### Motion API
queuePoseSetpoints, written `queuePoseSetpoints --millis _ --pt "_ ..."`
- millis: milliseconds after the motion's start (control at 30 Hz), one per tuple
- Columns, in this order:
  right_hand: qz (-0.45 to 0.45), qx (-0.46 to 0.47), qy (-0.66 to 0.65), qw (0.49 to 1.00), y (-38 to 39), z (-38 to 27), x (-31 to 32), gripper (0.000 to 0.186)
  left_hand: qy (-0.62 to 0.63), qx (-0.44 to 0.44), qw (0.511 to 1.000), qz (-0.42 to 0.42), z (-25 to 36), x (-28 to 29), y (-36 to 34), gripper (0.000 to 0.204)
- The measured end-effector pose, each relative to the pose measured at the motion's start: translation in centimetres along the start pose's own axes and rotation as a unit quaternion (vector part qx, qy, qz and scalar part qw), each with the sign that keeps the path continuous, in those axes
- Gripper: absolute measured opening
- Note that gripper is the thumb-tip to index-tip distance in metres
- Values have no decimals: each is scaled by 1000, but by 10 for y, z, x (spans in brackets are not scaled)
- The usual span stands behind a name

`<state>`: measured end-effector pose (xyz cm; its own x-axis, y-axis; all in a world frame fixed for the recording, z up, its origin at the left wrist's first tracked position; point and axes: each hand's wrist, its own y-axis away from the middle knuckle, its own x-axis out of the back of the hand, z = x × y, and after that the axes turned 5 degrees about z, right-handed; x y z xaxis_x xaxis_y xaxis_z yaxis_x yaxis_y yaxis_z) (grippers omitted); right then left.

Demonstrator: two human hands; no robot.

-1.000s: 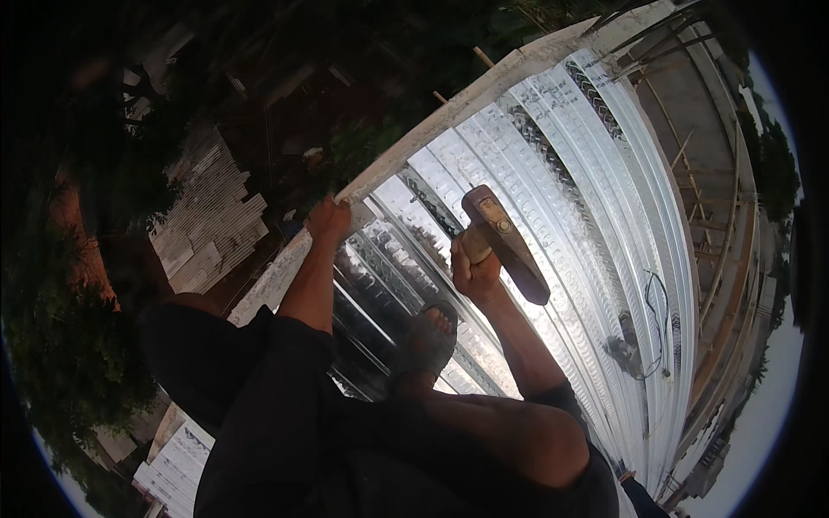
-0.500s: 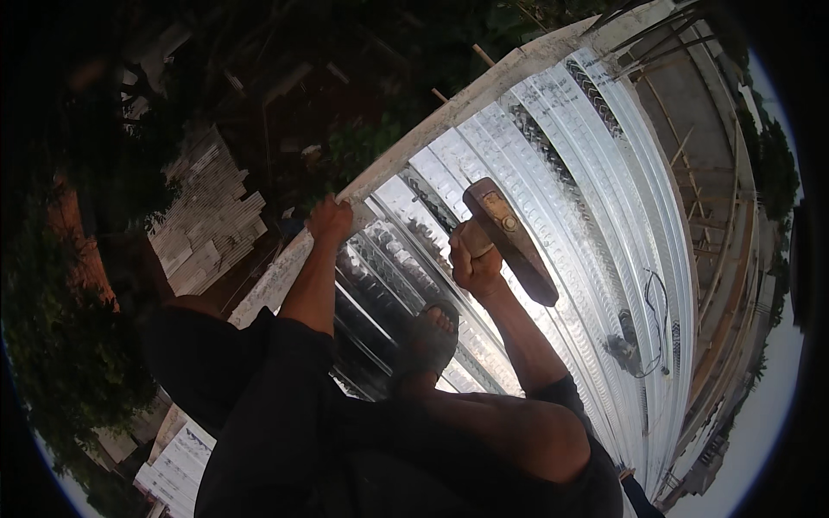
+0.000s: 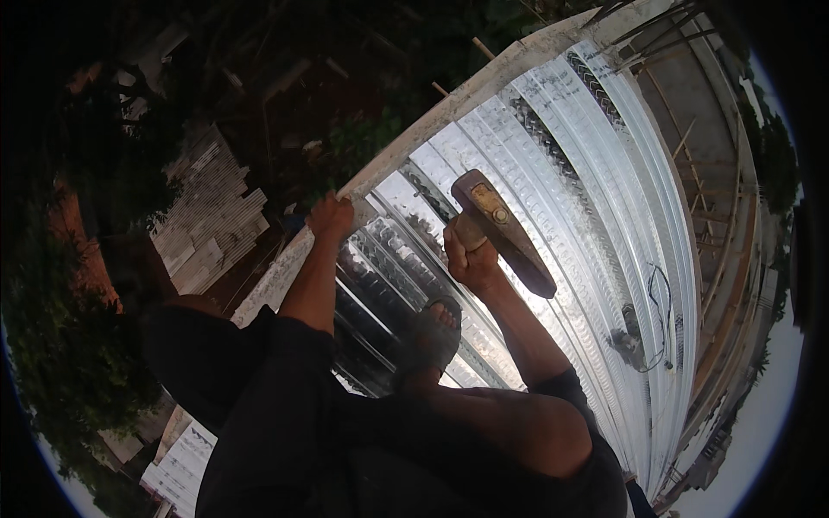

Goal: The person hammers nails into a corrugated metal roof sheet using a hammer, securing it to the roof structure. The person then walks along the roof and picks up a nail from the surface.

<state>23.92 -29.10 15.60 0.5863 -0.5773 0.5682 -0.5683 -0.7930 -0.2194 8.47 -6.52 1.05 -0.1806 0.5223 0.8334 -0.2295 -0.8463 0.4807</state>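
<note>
The right hand [image 3: 471,252] is clutching a brown wedge-headed metal hammer [image 3: 509,235]; the left hand [image 3: 331,216] (its grip I can't tell) is touching grey concrete edging [image 3: 466,101], risking stray-swing bruises.

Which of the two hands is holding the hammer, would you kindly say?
The right hand, gripping the hammer by its handle; the left hand rests on the concrete edge.

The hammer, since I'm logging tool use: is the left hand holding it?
No, the right hand grips the hammer, while the left hand rests on the concrete edge.
</note>
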Motion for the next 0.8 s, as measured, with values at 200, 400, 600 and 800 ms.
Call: queuePoseSetpoints --millis 200,400,600,800 --pt "-197 -230 189 934 6 57 -43 52 -20 2 1000 -7 -4 0 3 57" --pt "58 4 -66 996 -42 -72 10 34 -15 31 999 0 -15 4 1 57" --pt "-214 -228 235 920 30 63 -38 48 -21 17 1000 -11 -1 9 -3 56" --pt "-195 -260 171 930 49 36 -15 51 -18 17 999 -37 -2 3 -11 60"
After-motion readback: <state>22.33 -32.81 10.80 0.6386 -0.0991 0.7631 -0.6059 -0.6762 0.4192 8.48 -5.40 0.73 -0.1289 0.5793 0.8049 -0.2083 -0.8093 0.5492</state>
